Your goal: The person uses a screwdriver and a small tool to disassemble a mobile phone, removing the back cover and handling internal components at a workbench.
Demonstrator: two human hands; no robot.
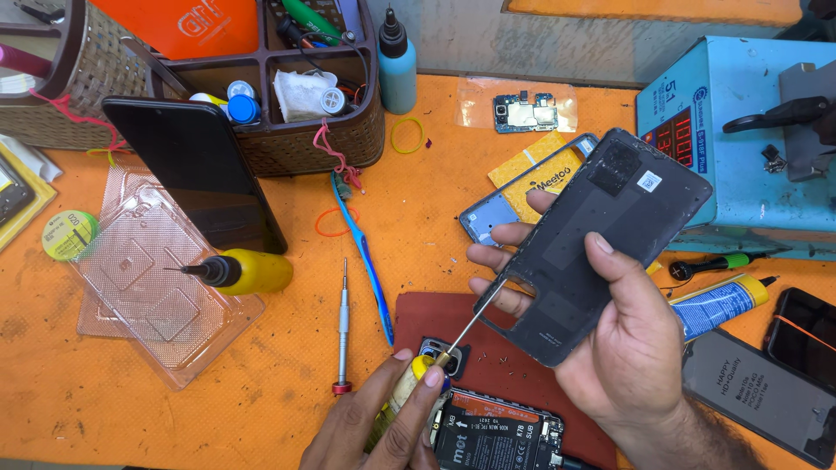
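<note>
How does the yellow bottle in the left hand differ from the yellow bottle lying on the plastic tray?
The held bottle is gripped in the left hand, needle tip raised against the edge of the dark back cover in the right hand. The lying bottle rests untouched on its side on the clear tray, black nozzle pointing left. The held bottle is mostly hidden; the lying one shows whole. Both are yellow with thin needle tips.

The orange table (261, 383) holds a screwdriver (342, 329), a blue toothbrush (370, 265), a yellow bottle (248, 271) and a far brown basket (296, 130).
</note>
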